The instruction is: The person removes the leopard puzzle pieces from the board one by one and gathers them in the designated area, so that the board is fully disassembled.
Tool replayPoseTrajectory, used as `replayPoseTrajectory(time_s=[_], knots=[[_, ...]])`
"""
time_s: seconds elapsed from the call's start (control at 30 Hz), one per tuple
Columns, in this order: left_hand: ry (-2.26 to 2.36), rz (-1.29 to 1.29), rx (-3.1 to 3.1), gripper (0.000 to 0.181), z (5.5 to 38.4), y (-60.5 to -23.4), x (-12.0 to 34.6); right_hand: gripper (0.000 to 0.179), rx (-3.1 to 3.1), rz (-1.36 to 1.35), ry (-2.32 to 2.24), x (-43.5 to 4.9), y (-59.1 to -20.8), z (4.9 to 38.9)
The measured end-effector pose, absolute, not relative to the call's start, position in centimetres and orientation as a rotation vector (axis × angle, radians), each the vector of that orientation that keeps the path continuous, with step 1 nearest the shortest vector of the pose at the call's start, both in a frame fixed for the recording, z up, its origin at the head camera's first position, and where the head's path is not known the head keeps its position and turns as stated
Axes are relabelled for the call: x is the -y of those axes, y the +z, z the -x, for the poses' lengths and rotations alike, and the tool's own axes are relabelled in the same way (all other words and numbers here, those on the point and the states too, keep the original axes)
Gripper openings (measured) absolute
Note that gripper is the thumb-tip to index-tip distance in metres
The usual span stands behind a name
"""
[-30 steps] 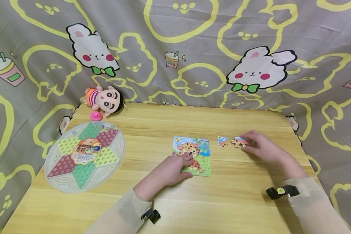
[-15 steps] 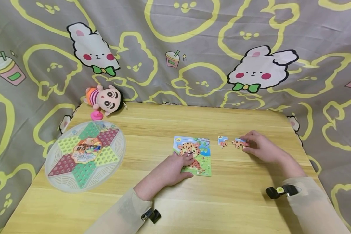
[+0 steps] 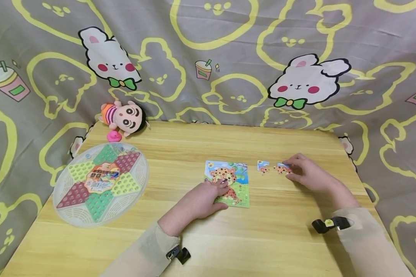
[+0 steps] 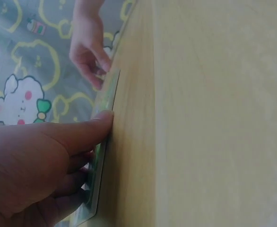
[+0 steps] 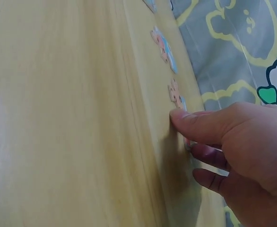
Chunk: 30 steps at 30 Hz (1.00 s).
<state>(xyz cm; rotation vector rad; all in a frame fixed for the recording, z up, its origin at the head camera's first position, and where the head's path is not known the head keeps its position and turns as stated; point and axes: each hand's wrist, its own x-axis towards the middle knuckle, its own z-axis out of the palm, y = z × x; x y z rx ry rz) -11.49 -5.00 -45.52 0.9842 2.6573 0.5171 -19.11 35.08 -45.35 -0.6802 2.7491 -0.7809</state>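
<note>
My left hand [image 3: 202, 198] rests on the square jigsaw puzzle [image 3: 242, 192], a spotted leopard on a green and blue scene, and covers part of its left side. In the left wrist view its thumb [image 4: 98, 126] lies at the edge of the puzzle, the other fingers over its face. To the right, my right hand [image 3: 310, 173] pinches a spotted puzzle piece [image 3: 280, 169] at its right end, low at the tabletop. The right wrist view shows that piece [image 5: 176, 93] partly hidden behind the thumb. Between puzzle and right hand lies another loose puzzle piece [image 3: 263, 167] with blue sky and an ear.
On the left lies a round Chinese checkers board [image 3: 64, 200] with coloured triangles. Behind it are a plush doll [image 3: 124, 117] and a small pink rubber duck [image 3: 114, 136]. A patterned grey curtain [image 3: 228, 111] hangs along the back and sides of the wooden table [image 3: 263, 238].
The piece in my right hand has turned slightly, with only a small shift. My left hand stays on the puzzle, and the other loose piece keeps its place.
</note>
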Motion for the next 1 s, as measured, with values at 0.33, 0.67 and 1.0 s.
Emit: replayPoseTrajectory(time_s=[0.33, 0.67, 1.0], knots=[[0.4, -1.113, -2.68, 0.063, 11.7, -45.0, 4.4, 0.051, -2.747, 0.781, -0.871, -30.8, -42.6, 19.7], [0.493, -1.262, -2.61, 0.055, 12.7, -45.3, 2.7, 0.048, -2.597, 0.921, -0.89, -25.0, -42.9, 20.8], [0.535, -1.145, -2.538, 0.057, 13.2, -45.3, 2.2, 0.041, -2.504, 1.003, -0.869, -21.8, -44.2, 21.5]])
